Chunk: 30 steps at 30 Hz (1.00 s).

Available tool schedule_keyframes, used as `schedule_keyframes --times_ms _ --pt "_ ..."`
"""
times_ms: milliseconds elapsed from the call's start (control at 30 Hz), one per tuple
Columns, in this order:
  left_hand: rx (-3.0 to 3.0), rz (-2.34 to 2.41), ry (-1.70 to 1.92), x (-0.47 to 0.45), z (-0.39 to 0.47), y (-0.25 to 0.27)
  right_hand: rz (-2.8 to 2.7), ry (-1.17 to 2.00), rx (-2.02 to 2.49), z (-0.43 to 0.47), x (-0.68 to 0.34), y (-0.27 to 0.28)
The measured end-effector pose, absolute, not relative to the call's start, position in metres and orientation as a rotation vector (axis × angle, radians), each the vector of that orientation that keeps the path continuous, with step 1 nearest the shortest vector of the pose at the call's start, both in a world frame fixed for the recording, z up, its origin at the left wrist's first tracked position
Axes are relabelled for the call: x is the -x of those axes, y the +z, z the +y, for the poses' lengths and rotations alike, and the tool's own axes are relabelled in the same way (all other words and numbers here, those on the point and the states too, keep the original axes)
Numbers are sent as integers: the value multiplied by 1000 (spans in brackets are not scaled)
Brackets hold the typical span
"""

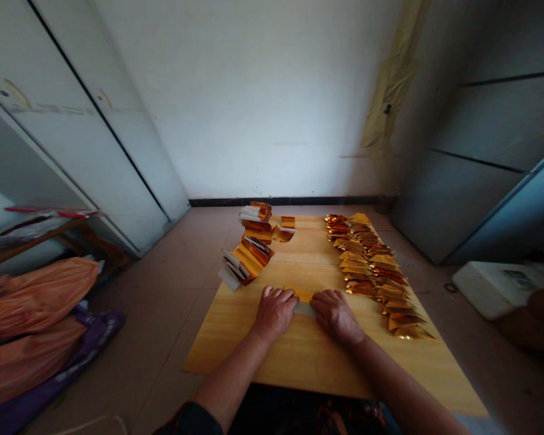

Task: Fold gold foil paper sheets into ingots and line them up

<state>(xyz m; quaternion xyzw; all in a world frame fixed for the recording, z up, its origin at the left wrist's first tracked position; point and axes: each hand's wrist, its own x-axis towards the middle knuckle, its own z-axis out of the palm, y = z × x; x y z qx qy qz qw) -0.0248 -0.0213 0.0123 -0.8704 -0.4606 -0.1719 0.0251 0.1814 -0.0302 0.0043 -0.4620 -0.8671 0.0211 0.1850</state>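
Observation:
A sheet of gold foil paper point(303, 294) lies on the wooden board between my two hands, its far part gold and its near part pale grey. My left hand point(275, 307) presses on its left end, fingers curled and closed over the edge. At the right end, my right hand point(336, 311) bears down in the same way, its fingers bent together. Both thumbs are mostly hidden. Beyond my left hand rests a curled stack of gold foil sheets point(254, 257). Right of my right hand run rows of folded gold paper pieces point(372, 263).
The wooden board point(236, 356) stands low over a tiled floor. More foil sheets point(257, 212) lie at its far left corner. Orange bags point(40, 296) are heaped at left below cabinets point(95, 133). A white foam box point(487, 290) sits on the floor at right.

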Motion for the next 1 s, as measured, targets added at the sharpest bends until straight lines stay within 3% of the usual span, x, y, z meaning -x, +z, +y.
schedule_keyframes --times_ms 767,1000 --pt "2800 -1532 -490 31 -14 4 -2446 -4 1457 -35 -185 0" --pt "2780 -1497 -498 37 -1 12 -2475 185 1275 -27 -173 8"
